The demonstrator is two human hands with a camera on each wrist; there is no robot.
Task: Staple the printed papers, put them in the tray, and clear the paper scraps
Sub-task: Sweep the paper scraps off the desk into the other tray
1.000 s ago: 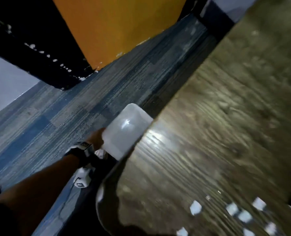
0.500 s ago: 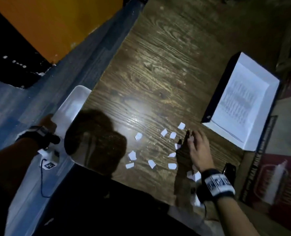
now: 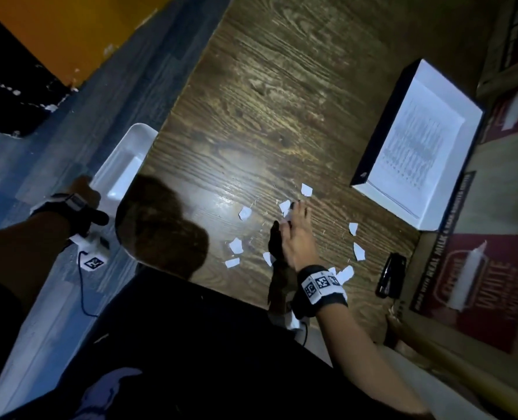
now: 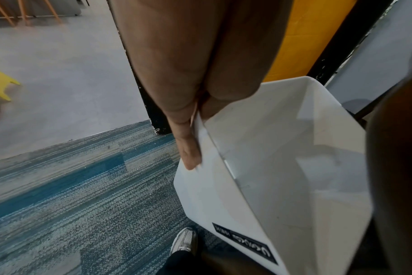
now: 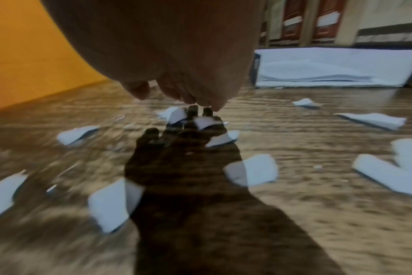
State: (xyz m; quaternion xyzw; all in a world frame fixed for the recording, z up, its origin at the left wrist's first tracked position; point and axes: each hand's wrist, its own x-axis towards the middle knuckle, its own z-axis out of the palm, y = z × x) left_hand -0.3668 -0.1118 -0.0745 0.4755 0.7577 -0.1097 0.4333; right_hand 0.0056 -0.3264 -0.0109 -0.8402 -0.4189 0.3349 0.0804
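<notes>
Several white paper scraps (image 3: pixel 235 245) lie scattered on the dark wooden table (image 3: pixel 282 86). My right hand (image 3: pixel 295 225) reaches over them with straight fingers, tips touching the table among the scraps (image 5: pixel 252 173); it holds nothing that I can see. My left hand (image 3: pixel 82 192) grips the rim of a white bin (image 3: pixel 124 165) held against the table's left edge; in the left wrist view the fingers (image 4: pixel 188 148) pinch the wall of the bin (image 4: pixel 282 167), which looks empty. A white tray (image 3: pixel 454 86) at the right holds the printed papers (image 3: pixel 415 147). A black stapler (image 3: pixel 391 275) lies by the right edge.
Red printed cardboard boxes (image 3: pixel 478 283) stand against the table's right side. Blue carpet (image 3: pixel 54 147) and an orange panel (image 3: pixel 70 31) are to the left. My shoe (image 4: pixel 185 240) is on the floor below the bin. My head's shadow (image 3: pixel 160 225) falls on the near table.
The view swung from the floor and bin to the table. My right hand came in and slid forward over the scraps. The left hand keeps its hold on the bin.
</notes>
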